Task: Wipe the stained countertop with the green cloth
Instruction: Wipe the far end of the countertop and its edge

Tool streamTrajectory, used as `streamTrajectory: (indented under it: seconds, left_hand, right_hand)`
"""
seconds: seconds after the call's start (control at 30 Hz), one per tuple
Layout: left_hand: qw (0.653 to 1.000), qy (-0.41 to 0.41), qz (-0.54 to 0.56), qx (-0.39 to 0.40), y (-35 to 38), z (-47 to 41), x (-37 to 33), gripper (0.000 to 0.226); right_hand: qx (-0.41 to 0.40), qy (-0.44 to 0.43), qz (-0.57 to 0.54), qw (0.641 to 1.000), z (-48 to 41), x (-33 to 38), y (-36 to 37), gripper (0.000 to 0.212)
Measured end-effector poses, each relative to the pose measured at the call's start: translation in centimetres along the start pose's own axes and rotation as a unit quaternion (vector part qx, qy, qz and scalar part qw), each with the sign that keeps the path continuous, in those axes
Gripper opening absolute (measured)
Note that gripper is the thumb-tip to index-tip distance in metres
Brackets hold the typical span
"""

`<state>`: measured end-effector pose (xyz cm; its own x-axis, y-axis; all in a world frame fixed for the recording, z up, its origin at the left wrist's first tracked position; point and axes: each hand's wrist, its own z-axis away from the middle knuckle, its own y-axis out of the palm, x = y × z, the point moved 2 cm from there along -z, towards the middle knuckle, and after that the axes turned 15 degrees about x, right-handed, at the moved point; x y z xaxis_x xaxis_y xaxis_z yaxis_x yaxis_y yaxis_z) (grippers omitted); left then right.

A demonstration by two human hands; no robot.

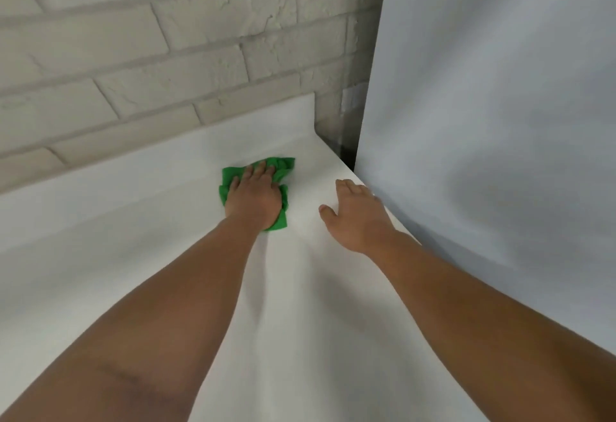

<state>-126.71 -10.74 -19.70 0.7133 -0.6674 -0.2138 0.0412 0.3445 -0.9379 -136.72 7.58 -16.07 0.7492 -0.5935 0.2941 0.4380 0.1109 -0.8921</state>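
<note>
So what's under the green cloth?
The white countertop shows all round the cloth, so it lies on that. The left hand presses on top. Any stain beneath is hidden.

The one head view looks forward and down. It sits close over the counter [133, 238], facing a brick wall [133, 54].

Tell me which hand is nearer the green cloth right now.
Left. The left hand presses down on top of the green cloth; the right hand rests on the countertop to the cloth's right, apart from it.
</note>
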Motion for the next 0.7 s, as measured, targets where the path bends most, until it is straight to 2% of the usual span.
streamTrajectory:
  seconds: [0.33, 0.47, 0.6, 0.7]
  left_hand:
    - [0.990, -0.137, 0.032, -0.031, -1.5, 10.0, 18.7, 0.053]
    - [0.972, -0.223, 0.055, -0.041, -1.6, 13.3, 24.8, 0.054]
    - [0.950, -0.298, 0.076, -0.046, -1.7, 15.2, 26.0, 0.055]
    - [0.959, -0.274, 0.070, -0.030, -1.0, 16.9, 23.5, 0.055]
  right_hand:
    - [0.031, -0.128, 0.074, 0.988, 1.5, 10.5, 2.1, 0.059]
    - [0.043, -0.181, 0.086, 0.979, 2.3, 13.6, 3.5, 0.057]
    - [0.047, -0.202, 0.108, 0.972, 3.3, 13.7, 4.2, 0.056]
    - [0.065, -0.209, 0.120, 0.968, 4.2, 13.0, 4.4, 0.054]
